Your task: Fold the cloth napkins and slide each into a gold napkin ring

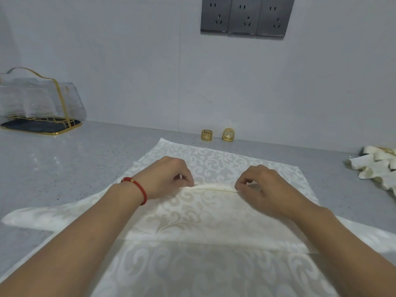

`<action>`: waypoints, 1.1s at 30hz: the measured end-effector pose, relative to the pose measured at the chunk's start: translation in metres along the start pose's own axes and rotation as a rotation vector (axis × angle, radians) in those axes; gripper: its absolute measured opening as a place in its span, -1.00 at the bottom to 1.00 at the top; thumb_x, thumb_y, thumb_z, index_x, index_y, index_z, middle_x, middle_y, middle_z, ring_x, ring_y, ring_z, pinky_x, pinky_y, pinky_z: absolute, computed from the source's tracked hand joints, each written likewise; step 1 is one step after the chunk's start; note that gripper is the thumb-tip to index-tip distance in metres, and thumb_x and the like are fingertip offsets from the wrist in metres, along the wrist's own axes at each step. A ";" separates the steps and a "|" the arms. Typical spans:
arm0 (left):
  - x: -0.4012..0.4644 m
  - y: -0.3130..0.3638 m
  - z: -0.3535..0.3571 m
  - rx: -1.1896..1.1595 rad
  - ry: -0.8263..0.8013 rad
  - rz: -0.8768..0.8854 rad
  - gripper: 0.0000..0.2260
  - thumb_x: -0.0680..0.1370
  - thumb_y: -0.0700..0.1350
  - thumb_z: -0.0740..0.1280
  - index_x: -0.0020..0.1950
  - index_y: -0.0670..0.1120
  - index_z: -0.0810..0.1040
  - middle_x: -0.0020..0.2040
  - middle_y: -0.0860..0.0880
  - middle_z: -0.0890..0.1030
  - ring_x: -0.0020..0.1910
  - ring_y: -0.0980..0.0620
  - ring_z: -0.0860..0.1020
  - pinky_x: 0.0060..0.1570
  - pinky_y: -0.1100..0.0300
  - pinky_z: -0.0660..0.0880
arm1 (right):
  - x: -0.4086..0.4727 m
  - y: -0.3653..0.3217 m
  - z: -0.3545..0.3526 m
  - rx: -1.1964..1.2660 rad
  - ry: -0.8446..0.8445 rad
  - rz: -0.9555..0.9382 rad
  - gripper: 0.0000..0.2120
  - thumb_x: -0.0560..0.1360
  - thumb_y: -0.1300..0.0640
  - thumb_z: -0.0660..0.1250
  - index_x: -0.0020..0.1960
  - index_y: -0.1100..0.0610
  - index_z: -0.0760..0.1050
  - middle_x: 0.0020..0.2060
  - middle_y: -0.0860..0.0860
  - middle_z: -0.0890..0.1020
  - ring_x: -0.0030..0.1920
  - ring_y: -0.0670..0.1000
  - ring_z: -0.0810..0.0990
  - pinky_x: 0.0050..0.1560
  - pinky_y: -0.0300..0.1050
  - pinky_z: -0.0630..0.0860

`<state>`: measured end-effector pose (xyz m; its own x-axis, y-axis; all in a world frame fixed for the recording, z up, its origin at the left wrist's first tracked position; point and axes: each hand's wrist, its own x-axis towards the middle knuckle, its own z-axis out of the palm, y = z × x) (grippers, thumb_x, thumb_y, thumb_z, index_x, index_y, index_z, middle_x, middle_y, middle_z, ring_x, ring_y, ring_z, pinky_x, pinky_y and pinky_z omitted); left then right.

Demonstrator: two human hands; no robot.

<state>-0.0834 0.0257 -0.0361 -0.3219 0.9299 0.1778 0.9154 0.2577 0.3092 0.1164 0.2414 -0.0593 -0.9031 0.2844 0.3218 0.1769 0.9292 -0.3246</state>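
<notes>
Grey speckled tabletop, running back to a pale wall. Napkin, cream damask with scroll pattern, spread flat at centre of tabletop, near corner towards viewer, far corner close to the rings; a narrow raised pleat across its middle between the hands. Rack, gold wire with handle, on a dark gold-rimmed base, far left against wall, carrying upturned clear glasses. Sockets, three dark grey plates in a row, high on wall. Folded napkins, cream, pleated, heaped at right edge of tabletop, partly cut off by frame; a glint of gold among them, ring not clearly told. Left hand, fingers curled, pinching left end of the pleat; red cord bracelet at wrist. Right hand, fingers curled, pinching right end of the pleat. Two gold rings at back of tabletop by wall, just beyond napkin's far corner, near each other, not touching: left ring upright, fretwork band; right ring tilted, opening facing viewer.
</notes>
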 end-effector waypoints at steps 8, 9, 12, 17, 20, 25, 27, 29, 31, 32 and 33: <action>-0.001 -0.009 0.001 0.028 0.016 -0.089 -0.94 0.56 -0.10 0.39 0.00 0.01 0.66 -0.11 0.16 0.59 -0.15 0.21 0.49 -0.20 0.48 0.36 | -0.003 0.005 0.003 -0.013 -0.027 0.112 -0.91 0.62 0.03 0.32 0.08 -0.11 0.58 0.01 -0.17 0.57 0.13 -0.10 0.44 0.25 -0.01 0.27; -0.001 -0.009 0.000 0.037 0.023 -0.084 -0.95 0.56 -0.10 0.40 -0.03 0.01 0.65 -0.12 0.14 0.61 -0.13 0.18 0.48 -0.18 0.46 0.35 | -0.003 0.003 0.003 -0.034 -0.028 0.102 -0.91 0.62 0.04 0.31 0.04 -0.10 0.59 -0.01 -0.15 0.57 0.10 -0.10 0.45 0.25 0.00 0.28; 0.000 -0.006 0.002 0.087 0.087 -0.053 -0.95 0.55 -0.13 0.41 -0.07 0.02 0.59 -0.12 0.13 0.58 -0.02 0.11 0.42 0.01 0.22 0.38 | -0.003 0.000 0.003 -0.104 0.063 0.056 -0.90 0.59 0.09 0.31 -0.07 -0.10 0.50 -0.11 -0.16 0.55 -0.05 -0.12 0.49 0.10 -0.05 0.35; 0.003 0.000 0.009 0.188 0.117 -0.029 -0.86 0.54 -0.21 0.35 -0.04 0.03 0.53 -0.08 0.11 0.52 0.01 0.07 0.41 0.10 0.07 0.34 | -0.005 0.000 0.002 -0.230 0.075 0.004 -0.81 0.53 0.21 0.31 -0.06 -0.10 0.47 -0.17 -0.18 0.51 -0.12 -0.09 0.45 -0.03 -0.06 0.39; -0.001 -0.003 0.004 0.088 -0.005 -0.062 -0.80 0.50 -0.24 0.35 -0.03 0.06 0.58 -0.07 0.13 0.56 -0.04 0.11 0.51 0.06 0.15 0.48 | -0.005 0.000 -0.003 -0.181 -0.009 0.026 -0.80 0.47 0.20 0.32 -0.05 -0.10 0.54 -0.12 -0.20 0.55 -0.05 -0.11 0.49 0.02 -0.07 0.46; -0.004 -0.008 -0.001 -0.113 0.015 -0.092 -0.90 0.58 -0.14 0.38 -0.05 0.04 0.67 -0.12 0.13 0.67 -0.11 0.18 0.60 -0.07 0.33 0.50 | -0.008 0.000 -0.007 0.109 0.059 0.155 -0.86 0.54 0.11 0.38 -0.16 -0.07 0.62 -0.14 -0.15 0.63 -0.08 -0.14 0.58 -0.06 -0.22 0.50; -0.004 -0.009 0.001 -0.116 0.038 -0.111 -0.91 0.56 -0.15 0.40 -0.01 0.04 0.64 -0.11 0.10 0.63 -0.12 0.12 0.59 -0.14 0.39 0.45 | -0.010 0.001 -0.006 0.112 0.044 0.153 -0.89 0.55 0.10 0.41 -0.05 -0.12 0.62 -0.07 -0.19 0.61 0.00 -0.17 0.54 -0.01 -0.25 0.44; -0.004 -0.010 0.002 -0.035 0.012 -0.116 -0.91 0.56 -0.09 0.40 0.05 0.06 0.60 -0.02 0.11 0.54 -0.09 0.14 0.53 -0.14 0.39 0.40 | -0.011 0.003 -0.006 0.052 0.014 0.127 -0.90 0.57 0.06 0.41 0.04 -0.11 0.65 -0.02 -0.22 0.60 0.06 -0.17 0.51 0.08 -0.19 0.43; -0.003 -0.010 0.002 0.043 -0.010 -0.104 -0.94 0.58 -0.04 0.39 0.04 0.05 0.61 0.01 0.13 0.53 -0.05 0.16 0.48 -0.08 0.35 0.37 | -0.010 0.002 -0.007 0.019 0.011 0.125 -0.93 0.57 0.06 0.39 -0.01 -0.06 0.66 -0.06 -0.19 0.62 0.02 -0.15 0.54 0.08 -0.13 0.46; -0.003 -0.008 0.002 0.067 -0.006 -0.097 -0.95 0.58 -0.04 0.38 0.01 0.04 0.61 -0.02 0.15 0.55 -0.03 0.15 0.46 -0.04 0.30 0.39 | -0.010 0.001 -0.008 0.013 0.010 0.127 -0.94 0.56 0.07 0.39 -0.05 -0.06 0.63 -0.09 -0.18 0.61 -0.01 -0.13 0.55 0.06 -0.13 0.48; -0.003 -0.007 0.001 0.091 0.007 -0.089 -0.98 0.57 -0.05 0.39 -0.02 0.05 0.60 -0.05 0.16 0.57 -0.02 0.14 0.45 0.00 0.23 0.40 | -0.010 0.000 -0.008 -0.006 0.009 0.123 -0.94 0.55 0.07 0.38 -0.08 -0.07 0.59 -0.11 -0.17 0.61 -0.04 -0.13 0.55 0.03 -0.12 0.50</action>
<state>-0.0884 0.0214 -0.0399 -0.4041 0.9005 0.1605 0.9013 0.3620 0.2381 0.1284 0.2402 -0.0552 -0.8710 0.3981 0.2879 0.2881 0.8886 -0.3569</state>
